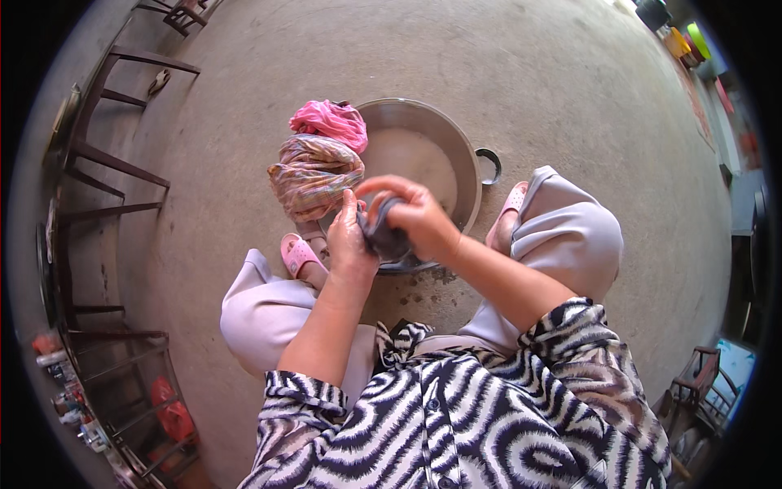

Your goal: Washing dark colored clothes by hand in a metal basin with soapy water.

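Observation:
Both my hands grip a dark grey wet cloth [386, 235], bunched over the near rim of a round metal basin [421, 113]. My left hand [354, 238] has wet, sudsy-looking skin and holds the cloth's left side. On the other side, my right hand [421, 220] clasps the cloth with curled fingers, slightly blurred. Cloudy water [415, 159] stands in the basin. A checked, multicoloured cloth [317, 174] lies bundled at the basin's left edge. Behind it rests a crumpled pink cloth [333, 122]. What supports these two bundles is hidden.
A dark-rimmed round object [489, 166] touches the basin's right side. My feet in pink sandals [299, 253] flank the basin on the concrete floor [244, 122]. Dark wooden furniture [122, 159] lines the left wall, with a red plastic bag [171, 409] below. A small chair [696, 379] stands at right.

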Demonstrator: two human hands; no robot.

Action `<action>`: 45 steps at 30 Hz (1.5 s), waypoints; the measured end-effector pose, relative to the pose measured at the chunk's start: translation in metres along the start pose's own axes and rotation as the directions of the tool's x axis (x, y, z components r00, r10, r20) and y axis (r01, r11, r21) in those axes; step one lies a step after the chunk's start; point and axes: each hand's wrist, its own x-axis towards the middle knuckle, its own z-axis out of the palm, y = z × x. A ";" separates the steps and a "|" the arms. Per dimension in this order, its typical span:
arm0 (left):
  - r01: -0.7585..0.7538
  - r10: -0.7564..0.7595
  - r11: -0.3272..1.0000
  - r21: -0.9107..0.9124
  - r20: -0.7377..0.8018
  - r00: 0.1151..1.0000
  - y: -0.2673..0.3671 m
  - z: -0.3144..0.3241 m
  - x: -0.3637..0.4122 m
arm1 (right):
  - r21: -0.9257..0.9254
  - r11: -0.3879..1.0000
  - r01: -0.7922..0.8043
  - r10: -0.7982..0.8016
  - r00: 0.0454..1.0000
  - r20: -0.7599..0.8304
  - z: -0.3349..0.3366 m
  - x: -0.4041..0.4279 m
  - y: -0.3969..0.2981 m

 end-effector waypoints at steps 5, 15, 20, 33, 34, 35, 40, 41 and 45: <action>0.212 -0.214 0.976 0.040 0.077 0.974 -0.005 -0.003 0.010 | -0.738 0.515 0.435 -0.350 0.893 0.282 0.021 -0.012 0.012; -0.072 0.043 0.974 0.214 0.136 0.990 0.004 0.051 -0.011 | -0.280 0.944 -0.175 0.028 0.888 -0.458 -0.061 0.024 0.001; -0.248 0.209 0.915 0.319 0.152 0.966 -0.004 0.036 0.006 | 0.344 0.929 -0.138 0.274 0.880 -0.387 -0.034 0.022 -0.066; -0.466 -0.067 -0.365 0.806 0.476 0.877 -0.034 -0.015 0.009 | 0.230 0.963 0.144 -0.086 0.965 -0.246 0.005 0.007 -0.129; -0.468 -0.065 -0.361 0.807 0.478 0.876 -0.033 -0.012 0.007 | 0.125 0.975 0.183 -0.149 0.959 -0.242 -0.003 0.012 -0.125; -0.458 -0.103 -0.339 0.822 0.451 0.887 -0.033 -0.011 0.005 | 0.020 0.975 0.220 -0.210 0.950 -0.231 -0.011 0.016 -0.119; -0.539 -0.091 -0.424 0.728 0.558 0.825 -0.038 -0.017 -0.013 | -0.989 0.092 0.114 -0.511 0.858 0.051 -0.041 0.017 -0.069; -0.537 -0.091 -0.420 0.731 0.555 0.827 -0.038 -0.015 -0.019 | -0.979 0.038 0.203 -0.544 0.825 0.150 -0.042 0.016 -0.056; -0.571 -0.120 -0.457 0.682 0.589 0.800 -0.044 -0.009 -0.029 | -0.860 0.489 -0.147 0.246 0.969 -0.025 -0.047 0.009 0.003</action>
